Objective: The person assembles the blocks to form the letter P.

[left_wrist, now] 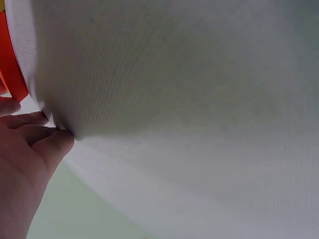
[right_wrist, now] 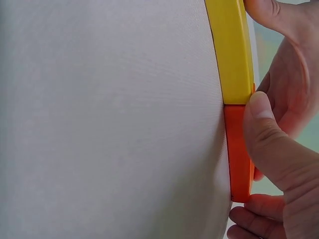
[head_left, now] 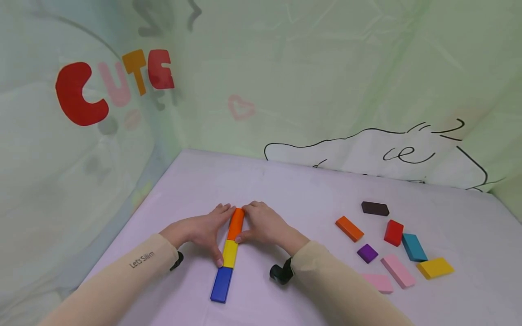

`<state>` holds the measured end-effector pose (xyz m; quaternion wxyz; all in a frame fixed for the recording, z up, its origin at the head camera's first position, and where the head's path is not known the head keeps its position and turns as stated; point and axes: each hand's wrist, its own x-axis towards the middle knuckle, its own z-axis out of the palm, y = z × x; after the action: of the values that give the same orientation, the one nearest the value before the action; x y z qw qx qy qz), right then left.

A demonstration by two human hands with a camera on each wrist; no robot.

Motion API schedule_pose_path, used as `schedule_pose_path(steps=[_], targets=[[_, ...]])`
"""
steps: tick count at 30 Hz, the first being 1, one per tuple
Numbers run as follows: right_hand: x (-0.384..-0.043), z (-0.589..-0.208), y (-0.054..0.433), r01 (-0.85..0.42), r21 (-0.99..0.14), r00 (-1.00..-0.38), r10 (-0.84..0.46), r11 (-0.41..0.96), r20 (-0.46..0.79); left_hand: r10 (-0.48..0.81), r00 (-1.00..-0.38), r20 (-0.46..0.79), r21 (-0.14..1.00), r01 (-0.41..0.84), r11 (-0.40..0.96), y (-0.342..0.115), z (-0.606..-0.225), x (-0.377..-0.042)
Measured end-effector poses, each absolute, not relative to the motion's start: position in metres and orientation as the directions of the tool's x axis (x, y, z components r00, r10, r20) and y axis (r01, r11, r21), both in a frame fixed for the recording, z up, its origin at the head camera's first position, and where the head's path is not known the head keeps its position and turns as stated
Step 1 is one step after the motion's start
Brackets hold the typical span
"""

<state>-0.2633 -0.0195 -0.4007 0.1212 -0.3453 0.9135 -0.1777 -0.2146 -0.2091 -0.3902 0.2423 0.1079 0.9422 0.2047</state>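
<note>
Lilac tabletop (head_left: 302,194), loose blocks (head_left: 393,233) right of the three-block row (head_left: 230,253).

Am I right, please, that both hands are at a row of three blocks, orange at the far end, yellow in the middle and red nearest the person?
Not quite: the row's nearest piece is a blue block, not red, as the head view shows. Its orange block and yellow block are placed as you say.

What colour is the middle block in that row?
The middle block is yellow, clearest in the head view.
</note>
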Motion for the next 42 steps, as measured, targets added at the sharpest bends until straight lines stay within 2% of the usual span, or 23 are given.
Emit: schedule_pose_path(steps=[32, 42], targets=[[-0.266, -0.408, -0.013, -0.608, -0.432, -0.715, -0.696, 0.666, -0.066, 0.315, -0.852, -0.418, 0.439, 0.114, 0.891, -0.208, -0.389, -0.214], [-0.280, -0.397, 0.027, -0.585, -0.457, -0.732, -0.679, 0.670, -0.060, 0.311, -0.850, -0.426, 0.439, 0.106, 0.892, -0.208, -0.389, -0.213]])
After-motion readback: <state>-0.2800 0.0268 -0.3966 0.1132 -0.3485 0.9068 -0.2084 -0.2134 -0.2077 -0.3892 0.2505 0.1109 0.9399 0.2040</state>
